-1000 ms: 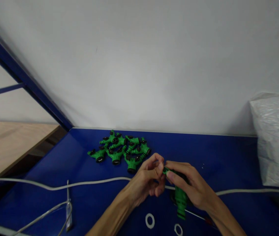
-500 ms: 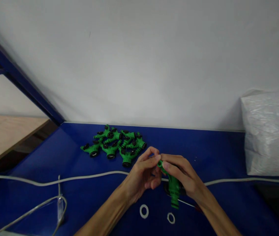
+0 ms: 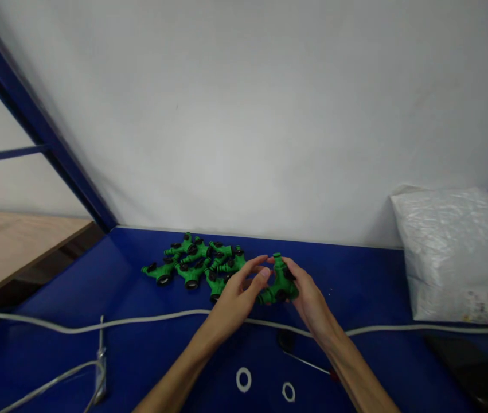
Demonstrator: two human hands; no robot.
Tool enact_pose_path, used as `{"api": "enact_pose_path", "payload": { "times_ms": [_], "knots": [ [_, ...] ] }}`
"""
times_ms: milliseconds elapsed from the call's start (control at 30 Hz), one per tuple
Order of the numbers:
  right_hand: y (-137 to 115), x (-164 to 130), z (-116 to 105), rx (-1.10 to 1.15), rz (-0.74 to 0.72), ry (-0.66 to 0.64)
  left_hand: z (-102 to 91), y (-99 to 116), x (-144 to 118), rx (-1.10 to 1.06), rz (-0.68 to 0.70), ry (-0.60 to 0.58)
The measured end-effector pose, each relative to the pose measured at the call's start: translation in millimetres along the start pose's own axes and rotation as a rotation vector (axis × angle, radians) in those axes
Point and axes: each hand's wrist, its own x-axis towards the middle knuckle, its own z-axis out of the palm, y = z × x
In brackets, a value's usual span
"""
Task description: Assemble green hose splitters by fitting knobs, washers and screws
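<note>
A green Y-shaped hose connector (image 3: 278,282) with black knobs is held above the blue table (image 3: 355,269). My right hand (image 3: 308,295) grips it from the right side. My left hand (image 3: 237,292) touches its left end with the fingertips, fingers spread. Just to the left lies a pile of several green connectors (image 3: 196,265) of the same kind. Two white rubber rings (image 3: 244,379) (image 3: 288,392) lie on the table near my forearms.
A white cable (image 3: 97,325) runs across the table from left to right. A thin red-handled tool (image 3: 308,362) lies by a black round part (image 3: 285,339). A white plastic bag (image 3: 454,252) sits at the right, against the white wall. A blue frame post (image 3: 41,132) stands left.
Both hands moved away from me toward the pile, carrying the connector. The connector turned from hanging lengthwise to showing its forked shape. My left fingers have opened out.
</note>
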Motion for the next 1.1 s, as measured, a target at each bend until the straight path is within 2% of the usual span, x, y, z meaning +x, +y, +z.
{"api": "enact_pose_path", "payload": {
  "times_ms": [133, 267, 400, 533, 633, 733, 767, 833, 933, 1000, 1100],
  "knots": [
    [-1.1, -1.1, 0.0, -0.017, -0.061, 0.010, -0.6, 1.8, -0.8, -0.048, -0.003, -0.083],
    [-5.6, -7.1, 3.9, -0.072, -0.126, 0.007, -3.2, -0.1, 1.6, 0.014, 0.018, -0.098],
    [-12.1, -13.1, 8.5, -0.142, -0.200, -0.036, -6.6, -3.3, 3.4, 0.064, -0.007, -0.084],
    [-20.0, -11.7, 3.6, -0.159, -0.271, -0.130, -8.3, -1.0, 3.2, 0.026, 0.085, -0.092],
    [-26.9, -13.0, -5.6, -0.136, -0.294, -0.117, -12.1, 3.6, 4.0, -0.079, 0.164, -0.010],
    [-32.1, -32.3, -9.2, -0.370, -0.328, -0.028, -19.5, 7.5, 5.6, -0.358, 0.169, 0.109],
    [-32.2, -43.4, -7.4, -0.507, -0.340, -0.070, -22.2, 8.6, 5.9, -0.448, 0.152, 0.125],
    [-27.5, -68.6, 1.1, -0.678, -0.339, -0.322, -26.6, 10.5, 5.7, -0.594, 0.103, 0.116],
    [-7.3, -96.8, 20.2, -0.855, -0.387, -0.560, -30.1, 12.9, 4.2, -0.784, 0.013, 0.039],
    [11.3, -101.0, 30.7, -0.907, -0.400, -0.627, -30.9, 13.6, 3.4, -0.891, -0.040, -0.013],
    [34.4, -93.5, 38.6, -0.826, -0.371, -0.665, -31.4, 12.6, 4.0, -0.966, -0.084, -0.055]
  ]
}}
